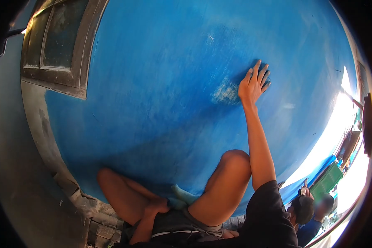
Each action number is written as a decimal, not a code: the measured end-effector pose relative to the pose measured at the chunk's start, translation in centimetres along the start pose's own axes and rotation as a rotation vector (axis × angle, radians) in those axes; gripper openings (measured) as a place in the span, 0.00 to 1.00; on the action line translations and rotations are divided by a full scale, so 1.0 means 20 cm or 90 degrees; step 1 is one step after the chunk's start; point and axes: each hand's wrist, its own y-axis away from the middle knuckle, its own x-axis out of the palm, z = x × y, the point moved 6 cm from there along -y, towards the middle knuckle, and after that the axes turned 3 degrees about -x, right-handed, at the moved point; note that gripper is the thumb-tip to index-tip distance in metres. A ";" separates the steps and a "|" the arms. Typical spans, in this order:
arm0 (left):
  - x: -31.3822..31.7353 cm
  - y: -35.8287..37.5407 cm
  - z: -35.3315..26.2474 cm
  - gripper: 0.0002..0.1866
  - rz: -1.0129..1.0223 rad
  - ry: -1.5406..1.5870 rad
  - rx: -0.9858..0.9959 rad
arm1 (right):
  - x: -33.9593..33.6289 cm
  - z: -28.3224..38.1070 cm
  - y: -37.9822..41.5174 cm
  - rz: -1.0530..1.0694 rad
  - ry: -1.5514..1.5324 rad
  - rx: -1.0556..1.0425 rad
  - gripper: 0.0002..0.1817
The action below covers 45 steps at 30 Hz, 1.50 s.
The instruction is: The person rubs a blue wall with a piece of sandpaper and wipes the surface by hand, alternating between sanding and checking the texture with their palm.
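Smooth blue-painted wall [161, 82] fills the centre of view; bare right hand [254, 84] lies against it toward 1 o'clock, fingers spread and grasping nothing, presumably for broad, even contact, with a pale, rough-edged scuffed patch [226, 91] just beside it at 9 o'clock. Bare left hand [156, 205] sits low toward 7 o'clock between bent bare knees, probably rested there out of the way, beside a greenish, soft-looking item [181, 199]; cannot tell whether its fingers grip.
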 end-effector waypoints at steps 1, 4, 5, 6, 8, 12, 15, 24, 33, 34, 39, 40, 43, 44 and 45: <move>0.00 0.00 0.00 0.28 -0.016 -0.006 0.020 | 0.00 0.02 0.00 -0.001 -0.002 -0.002 0.28; -0.01 0.00 -0.01 0.28 0.005 -0.022 0.014 | 0.02 0.19 0.05 0.034 -0.013 -0.106 0.28; -0.01 0.01 -0.01 0.28 0.006 -0.021 0.014 | 0.03 0.28 0.10 0.066 0.001 -0.185 0.28; -0.01 0.01 -0.01 0.27 0.008 -0.010 0.018 | 0.03 0.37 0.14 0.097 0.015 -0.265 0.29; 0.00 0.00 0.00 0.27 0.005 0.002 0.023 | 0.02 0.49 0.25 0.146 0.000 -0.350 0.29; 0.08 -0.08 0.04 0.26 -0.001 0.012 0.041 | 0.01 0.61 0.33 0.244 -0.035 -0.514 0.29; 0.11 -0.12 0.08 0.25 -0.003 0.015 0.061 | 0.02 0.54 0.17 0.177 -0.004 -0.397 0.28; 0.17 -0.16 0.10 0.28 0.007 0.002 0.089 | -0.07 -0.25 0.04 0.006 0.008 0.163 0.30; 0.11 -0.11 0.06 0.28 0.015 -0.024 0.088 | -0.15 -0.44 0.23 -0.025 0.011 0.419 0.32; 0.11 -0.11 0.06 0.29 -0.006 -0.034 0.076 | -0.14 -0.42 0.20 -0.024 0.017 0.427 0.32; 0.07 -0.07 0.03 0.30 -0.017 -0.014 0.081 | -0.06 -0.23 0.07 -0.027 0.016 0.244 0.31; 0.05 -0.05 0.02 0.31 -0.017 -0.018 0.077 | -0.05 -0.18 0.09 -0.030 0.009 0.165 0.30; 0.00 0.01 -0.02 0.32 -0.008 0.026 0.051 | -0.08 -0.10 0.25 0.044 -0.015 -0.042 0.29; 0.02 0.02 -0.01 0.32 -0.002 0.023 0.049 | -0.12 -0.12 0.34 0.048 -0.012 -0.037 0.29; 0.03 0.02 -0.01 0.32 -0.015 0.019 0.067 | -0.13 -0.12 0.45 0.092 -0.002 -0.080 0.29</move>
